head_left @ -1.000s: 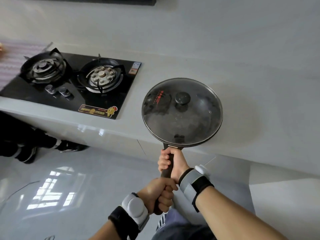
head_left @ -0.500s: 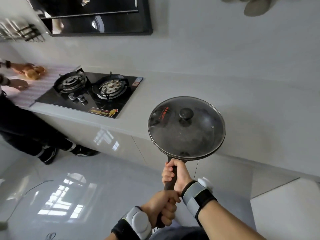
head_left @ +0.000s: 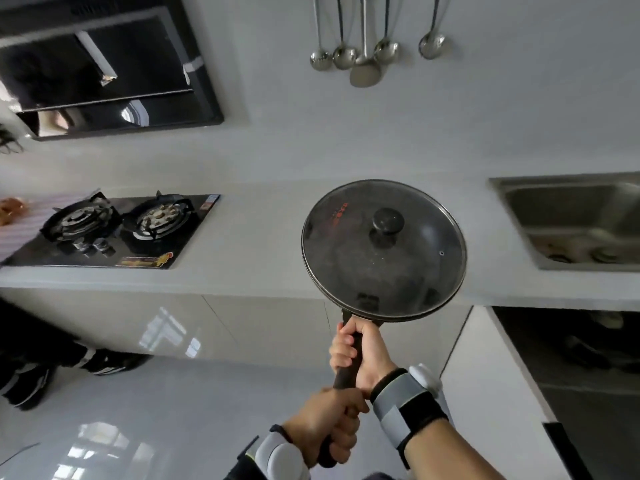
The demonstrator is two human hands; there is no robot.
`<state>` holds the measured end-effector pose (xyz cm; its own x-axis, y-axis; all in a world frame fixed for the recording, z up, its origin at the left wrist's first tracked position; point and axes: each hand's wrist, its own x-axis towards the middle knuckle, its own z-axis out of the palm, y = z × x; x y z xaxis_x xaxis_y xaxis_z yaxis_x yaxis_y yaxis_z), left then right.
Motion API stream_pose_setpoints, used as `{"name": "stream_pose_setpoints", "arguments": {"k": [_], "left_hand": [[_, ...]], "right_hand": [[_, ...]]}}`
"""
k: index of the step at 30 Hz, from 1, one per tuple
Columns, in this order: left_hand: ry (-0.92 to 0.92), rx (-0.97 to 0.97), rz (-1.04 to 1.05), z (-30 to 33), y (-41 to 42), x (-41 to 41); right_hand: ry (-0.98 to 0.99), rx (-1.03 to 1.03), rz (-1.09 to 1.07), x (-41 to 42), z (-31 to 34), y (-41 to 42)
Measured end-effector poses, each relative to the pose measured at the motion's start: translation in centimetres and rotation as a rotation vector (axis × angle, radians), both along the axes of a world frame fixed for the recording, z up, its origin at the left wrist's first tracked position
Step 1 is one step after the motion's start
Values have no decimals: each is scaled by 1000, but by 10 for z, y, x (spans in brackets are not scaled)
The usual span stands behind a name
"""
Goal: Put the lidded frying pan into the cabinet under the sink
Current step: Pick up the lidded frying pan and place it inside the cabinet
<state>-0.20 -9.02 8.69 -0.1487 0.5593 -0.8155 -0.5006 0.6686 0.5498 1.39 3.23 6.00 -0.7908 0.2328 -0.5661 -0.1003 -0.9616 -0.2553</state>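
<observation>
A dark frying pan with a glass lid [head_left: 382, 252] and a black knob hangs level in the air over the counter's front edge. Both hands grip its long dark handle: my right hand [head_left: 360, 351] sits close under the pan, my left hand [head_left: 323, 426] holds the handle's end. The steel sink [head_left: 568, 220] is set in the counter at the right. Below it the cabinet [head_left: 568, 368] stands open, its inside dark, with its white door [head_left: 485, 382] swung out toward me.
A black two-burner gas stove [head_left: 114, 230] lies in the white counter [head_left: 256, 244] at the left. Several ladles and a spatula [head_left: 363, 53] hang on the wall above. Another person's dark legs and shoes [head_left: 45, 368] stand on the glossy floor at the left. A black range hood [head_left: 104, 71] hangs upper left.
The view has swung up and to the right, bringing the sink and the open cabinet into sight. The pan stays in both hands and has drifted right, away from the stove.
</observation>
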Motion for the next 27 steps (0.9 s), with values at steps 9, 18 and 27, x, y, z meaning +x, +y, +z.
{"name": "stream_pose_setpoints", "arguments": {"k": [9,18,27], "left_hand": [[-30,84,-324,26,-23,77],[-105,55,-626,35,-24,180],[-101,-45,-687,21,18,309]], "right_hand": [[7,23,-304,113,38,-34],[-15,-5,-568,247,40,-50],[20,-16,-655,380,25,-19]]}}
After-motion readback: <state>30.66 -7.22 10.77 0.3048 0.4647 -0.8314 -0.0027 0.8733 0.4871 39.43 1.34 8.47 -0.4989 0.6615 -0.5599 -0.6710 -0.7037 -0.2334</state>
